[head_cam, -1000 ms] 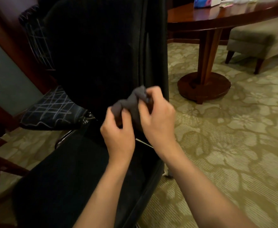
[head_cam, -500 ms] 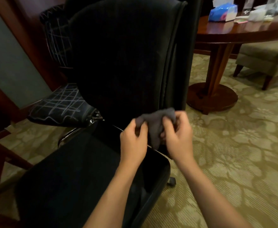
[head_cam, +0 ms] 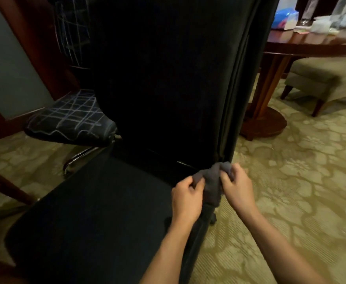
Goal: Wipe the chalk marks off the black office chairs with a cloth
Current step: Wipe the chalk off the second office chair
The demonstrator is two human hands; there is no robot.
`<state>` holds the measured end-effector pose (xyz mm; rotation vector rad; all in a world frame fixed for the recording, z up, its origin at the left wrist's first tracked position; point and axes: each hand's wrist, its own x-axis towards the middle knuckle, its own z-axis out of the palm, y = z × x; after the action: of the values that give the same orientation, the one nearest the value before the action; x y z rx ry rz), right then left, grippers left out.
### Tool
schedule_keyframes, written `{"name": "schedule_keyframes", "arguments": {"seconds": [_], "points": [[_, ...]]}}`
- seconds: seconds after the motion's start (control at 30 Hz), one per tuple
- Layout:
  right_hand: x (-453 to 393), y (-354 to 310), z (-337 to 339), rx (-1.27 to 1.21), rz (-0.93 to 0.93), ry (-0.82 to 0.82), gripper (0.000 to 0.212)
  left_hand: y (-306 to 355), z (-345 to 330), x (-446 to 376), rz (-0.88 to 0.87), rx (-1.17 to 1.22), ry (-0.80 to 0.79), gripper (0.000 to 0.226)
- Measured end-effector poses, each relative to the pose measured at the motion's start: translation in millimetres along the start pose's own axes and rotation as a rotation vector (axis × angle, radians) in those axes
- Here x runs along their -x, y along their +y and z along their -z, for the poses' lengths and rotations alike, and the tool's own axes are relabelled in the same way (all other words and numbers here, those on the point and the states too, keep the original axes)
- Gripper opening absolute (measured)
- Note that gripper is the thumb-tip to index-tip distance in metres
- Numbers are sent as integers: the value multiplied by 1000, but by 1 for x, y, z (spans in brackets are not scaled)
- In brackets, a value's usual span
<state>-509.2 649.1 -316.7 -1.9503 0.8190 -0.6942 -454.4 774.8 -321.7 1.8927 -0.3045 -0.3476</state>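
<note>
your left hand (head_cam: 186,198) and right hand (head_cam: 237,190) pinched the grey cloth (head_cam: 212,182), bunched between curled fingers; soft, limp and light, it probably needed gripping as a wad.

Left forearm: bare, enters from the bottom edge and rises toward the middle of the view.
Left hand (head_cam: 187,198): back of the hand faces the camera, fingers curled, pinching the left side of a bunched grey cloth (head_cam: 213,182).
Right forearm: bare, enters from the lower right and angles up and leftward.
Right hand (head_cam: 237,189): back toward the camera, fingers curled over the cloth's right side.
Spacing: hands close together, apart from each other, cloth between them.
</note>
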Motion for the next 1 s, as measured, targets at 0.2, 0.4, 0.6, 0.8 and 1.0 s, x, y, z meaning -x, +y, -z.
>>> {"name": "schedule_keyframes", "arguments": {"seconds": [0.2,0.4,0.6,0.8,1.0], "points": [[37,-49,-14,-169,49,-11,9,14,72,18,-5,162,5,13],[38,-121,-6,-101,49,-10,10,68,122,12,-41,-42,167,31],[16,-211,36,-169,-99,-79,8,172,151,5,-3,125,7,27],[-18,-255,91,-309,-185,-22,9,253,139,2,-72,138,-39,28],[-93,-243,159,-956,-581,-296,31,320,54,-17,10,256,18,15]]}}
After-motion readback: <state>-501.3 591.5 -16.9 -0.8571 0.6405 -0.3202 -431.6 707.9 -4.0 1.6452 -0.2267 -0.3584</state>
